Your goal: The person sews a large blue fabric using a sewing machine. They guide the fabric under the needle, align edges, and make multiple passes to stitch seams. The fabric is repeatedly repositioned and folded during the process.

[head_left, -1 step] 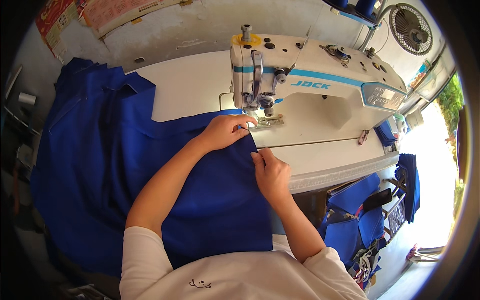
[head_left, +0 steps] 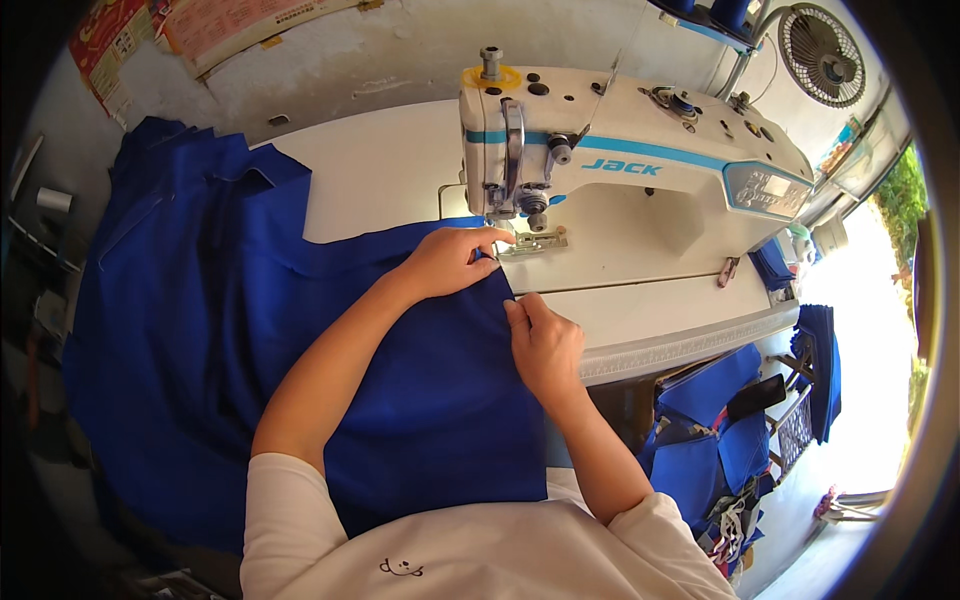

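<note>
A large blue fabric [head_left: 250,340] lies spread over the white sewing table [head_left: 380,170] and hangs off its front edge toward me. A white sewing machine [head_left: 620,150] with a blue stripe stands at the table's back right. My left hand [head_left: 445,262] rests on the fabric with its fingertips curled on the cloth right at the presser foot [head_left: 530,240]. My right hand [head_left: 545,342] is closer to me and pinches the fabric's right edge on the machine bed. Both forearms cross over the blue cloth.
A small pair of snips [head_left: 728,270] lies on the machine bed to the right. Several blue fabric pieces [head_left: 715,430] are stacked below the table's right end. A fan [head_left: 820,55] hangs at the top right, and thread spools [head_left: 710,12] stand behind the machine.
</note>
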The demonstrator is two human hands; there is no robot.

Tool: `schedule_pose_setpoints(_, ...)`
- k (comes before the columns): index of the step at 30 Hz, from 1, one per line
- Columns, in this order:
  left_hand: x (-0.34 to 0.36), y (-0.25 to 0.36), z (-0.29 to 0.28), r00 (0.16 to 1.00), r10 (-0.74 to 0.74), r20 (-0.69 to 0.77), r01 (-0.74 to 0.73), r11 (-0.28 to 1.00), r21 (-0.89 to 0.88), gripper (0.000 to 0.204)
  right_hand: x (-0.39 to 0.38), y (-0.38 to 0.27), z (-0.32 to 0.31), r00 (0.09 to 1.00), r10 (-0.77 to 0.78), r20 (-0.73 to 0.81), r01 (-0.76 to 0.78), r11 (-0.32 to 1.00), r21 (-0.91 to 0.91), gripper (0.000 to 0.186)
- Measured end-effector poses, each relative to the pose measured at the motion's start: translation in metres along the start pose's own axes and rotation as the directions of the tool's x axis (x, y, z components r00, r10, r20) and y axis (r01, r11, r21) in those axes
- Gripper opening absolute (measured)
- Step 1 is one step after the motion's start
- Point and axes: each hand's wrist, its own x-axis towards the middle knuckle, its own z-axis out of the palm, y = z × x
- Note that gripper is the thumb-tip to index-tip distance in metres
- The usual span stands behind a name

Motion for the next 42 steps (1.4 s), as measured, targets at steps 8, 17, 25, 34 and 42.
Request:
schedule_pose_setpoints(8, 0.026, 0.023, 0.005, 0.987, -0.093, 0.129, 0.046, 0.942, 0.331, 0.020, 0.026, 0.013, 0.002, 0.995, 0.063, 0.079, -0.034, 0.944, -0.328, 0.022)
schedule_pose_setpoints(17, -0.017, 0.046, 0.068, 0.843, 0.412, -0.345, -0.305, 0.896, 0.323, 0.013, 0.006, 0.042, -0.018, 0.988, -0.117, -0.099, 0.123, 0.991, 0.053, 0.010)
schedule_pose_setpoints(25, -0.044, 0.031, 0.066, 0.819, 0.474, -0.324, -0.363, 0.864, 0.348, 0.014, 0.071, 0.053, 0.023, 0.979, -0.201, -0.011, 0.196, 0.965, -0.175, 0.029)
schedule_pose_setpoints(34, -0.114, 0.077, 0.056, 0.826, 0.112, -0.553, -0.235, 0.959, -0.156, 0.010, 0.010, 0.006, -0.003, 0.961, 0.032, 0.276, -0.133, 0.926, 0.354, 0.033)
schedule_pose_setpoints(42, -0.215, 0.145, 0.118, 0.963, -0.001, -0.270, -0.052, 0.981, -0.187, 0.028, -0.051, -0.001, -0.034, 0.911, 0.024, 0.413, -0.123, 0.969, 0.215, 0.030)
